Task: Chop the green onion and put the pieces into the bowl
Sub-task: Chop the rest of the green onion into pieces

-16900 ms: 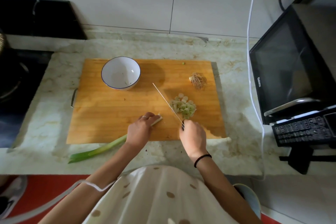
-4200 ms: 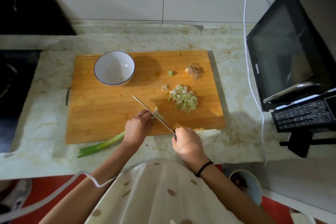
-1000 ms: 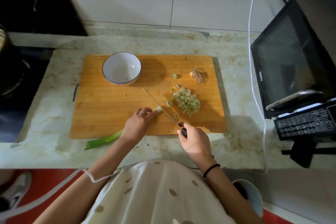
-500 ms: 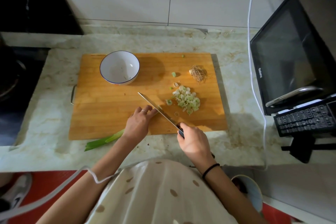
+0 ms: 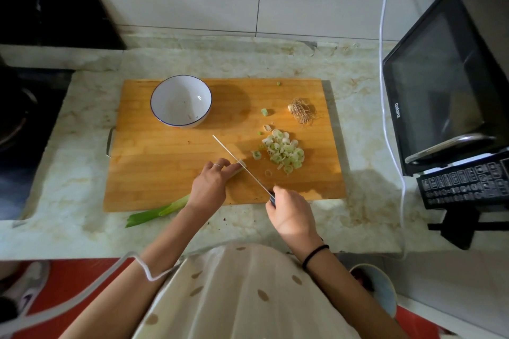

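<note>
A wooden cutting board (image 5: 154, 162) lies on the marble counter. My left hand (image 5: 210, 184) presses the green onion (image 5: 159, 210) down on the board, its green tail hanging off the front edge. My right hand (image 5: 290, 215) grips the handle of a knife (image 5: 237, 159), whose blade stands edge-down against the onion's cut white end. A heap of chopped onion rings (image 5: 283, 153) lies to the right of the blade. The white bowl (image 5: 181, 101) with a blue rim stands at the board's back left, holding only a few scraps.
The cut-off root tuft (image 5: 301, 110) and a few stray slices (image 5: 264, 112) lie at the board's back right. A black microwave (image 5: 446, 85) stands to the right with a white cable (image 5: 381, 63) beside it. A stove (image 5: 24, 124) is on the left.
Over the last second the knife has kept slicing at the onion's white end, the blade shifting slightly. The onion has grown shorter and the pile of slices larger than 17 seconds ago.
</note>
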Tool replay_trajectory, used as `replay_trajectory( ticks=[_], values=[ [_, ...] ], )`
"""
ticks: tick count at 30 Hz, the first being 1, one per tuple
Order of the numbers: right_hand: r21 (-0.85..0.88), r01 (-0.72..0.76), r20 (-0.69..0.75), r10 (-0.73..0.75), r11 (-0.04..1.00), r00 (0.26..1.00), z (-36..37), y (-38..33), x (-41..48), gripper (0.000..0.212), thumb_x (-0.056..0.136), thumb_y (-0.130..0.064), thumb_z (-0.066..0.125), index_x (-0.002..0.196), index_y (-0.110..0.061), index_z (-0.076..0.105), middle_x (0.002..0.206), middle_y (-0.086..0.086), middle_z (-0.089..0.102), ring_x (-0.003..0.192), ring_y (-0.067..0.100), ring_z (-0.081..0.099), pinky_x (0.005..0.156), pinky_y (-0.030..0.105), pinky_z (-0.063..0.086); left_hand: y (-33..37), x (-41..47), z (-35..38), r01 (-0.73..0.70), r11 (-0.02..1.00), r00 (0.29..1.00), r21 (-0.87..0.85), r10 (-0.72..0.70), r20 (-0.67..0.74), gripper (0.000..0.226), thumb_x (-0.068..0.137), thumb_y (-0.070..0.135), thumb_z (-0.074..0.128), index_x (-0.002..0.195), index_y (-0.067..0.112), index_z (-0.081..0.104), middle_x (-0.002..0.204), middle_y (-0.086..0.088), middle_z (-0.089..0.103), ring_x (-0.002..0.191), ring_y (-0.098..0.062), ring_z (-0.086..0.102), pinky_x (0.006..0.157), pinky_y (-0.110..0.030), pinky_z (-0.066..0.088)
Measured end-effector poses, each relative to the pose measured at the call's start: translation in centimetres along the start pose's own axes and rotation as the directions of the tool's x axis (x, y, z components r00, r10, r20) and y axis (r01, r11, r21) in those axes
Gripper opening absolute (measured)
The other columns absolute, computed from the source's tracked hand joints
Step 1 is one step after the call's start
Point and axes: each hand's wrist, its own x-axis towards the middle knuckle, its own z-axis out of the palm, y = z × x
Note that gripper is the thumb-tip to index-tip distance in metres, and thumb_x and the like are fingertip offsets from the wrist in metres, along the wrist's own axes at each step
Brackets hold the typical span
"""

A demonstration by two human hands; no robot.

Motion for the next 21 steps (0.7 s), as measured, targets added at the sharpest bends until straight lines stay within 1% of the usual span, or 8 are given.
replay_trajectory(
  ticks=[2,6,10,13,16,18,21],
  values=[
    [-0.022,-0.009,0.000,0.009,1.000,1.000,0.0,-0.3,0.2,0.015,0.090,-0.019,0.050,0.078,-0.018,0.040,0.084,0.008,0.065,0.079,0.028,0.062,0.056,0.026,0.031,-0.1,0.1,0.0,0.007,1.000,1.000,-0.002,-0.007,0.005,0.066,0.079,-0.010,0.049,0.131,0.032,0.048,0.123,-0.003,0.052,0.094,-0.027,0.047,0.048,-0.030,0.042],
    [0.000,-0.056,0.032,0.055,0.998,0.998,0.2,-0.7,0.6,0.019,0.090,-0.018,0.050,0.074,-0.015,0.039,0.084,0.009,0.065,0.080,0.029,0.062,0.056,0.027,0.032,-0.4,0.6,0.0,0.019,0.999,1.000,-0.040,-0.019,0.007,0.070,0.076,-0.014,0.047,0.130,0.032,0.049,0.122,-0.003,0.054,0.093,-0.027,0.049,0.050,-0.032,0.047],
    [0.037,-0.099,0.077,0.096,0.994,0.992,-0.1,-0.7,1.2,0.017,0.089,-0.018,0.050,0.075,-0.013,0.042,0.085,0.011,0.065,0.080,0.030,0.061,0.056,0.026,0.035,-0.5,1.0,-0.1,0.041,0.999,0.999,-0.030,-0.040,0.025,0.075,0.075,-0.016,0.042,0.131,0.033,0.048,0.123,0.000,0.052,0.095,-0.024,0.049,0.052,-0.029,0.044],
    [0.017,-0.097,0.087,0.095,0.995,0.992,0.1,-0.9,1.4,0.016,0.090,-0.018,0.049,0.076,-0.014,0.043,0.086,0.010,0.066,0.081,0.030,0.062,0.056,0.026,0.035,-0.7,1.1,-0.1,0.020,0.999,1.000,-0.048,-0.018,0.025,0.077,0.074,-0.018,0.041,0.132,0.032,0.048,0.122,0.001,0.053,0.093,-0.024,0.049,0.057,-0.034,0.051],
    [0.019,-0.088,0.083,0.086,0.996,0.993,0.1,-1.0,1.5,0.015,0.090,-0.018,0.048,0.075,-0.014,0.043,0.086,0.011,0.066,0.081,0.030,0.062,0.056,0.027,0.035,-0.7,1.1,-0.3,0.016,0.997,1.000,-0.079,-0.015,0.010,0.076,0.074,-0.020,0.040,0.132,0.029,0.049,0.120,0.000,0.054,0.092,-0.025,0.049,0.063,-0.037,0.053],
    [0.024,-0.084,0.077,0.082,0.996,0.994,0.0,-1.1,1.6,0.016,0.089,-0.017,0.047,0.074,-0.012,0.043,0.084,0.011,0.065,0.079,0.031,0.062,0.055,0.027,0.034,-0.7,1.1,-0.4,0.010,0.995,1.000,-0.095,-0.010,0.011,0.076,0.074,-0.020,0.039,0.132,0.028,0.049,0.120,-0.001,0.054,0.091,-0.025,0.049,0.066,-0.036,0.053],
    [0.036,-0.080,0.077,0.077,0.996,0.994,-0.4,-1.2,2.0,0.018,0.088,-0.016,0.048,0.071,-0.012,0.044,0.073,0.009,0.059,0.071,0.029,0.059,0.053,0.026,0.033,-0.8,1.3,-0.5,0.009,0.994,1.000,-0.112,-0.008,0.013,0.076,0.073,-0.020,0.038,0.131,0.027,0.050,0.120,-0.001,0.054,0.093,-0.026,0.050,0.071,-0.035,0.051]
  ],
)
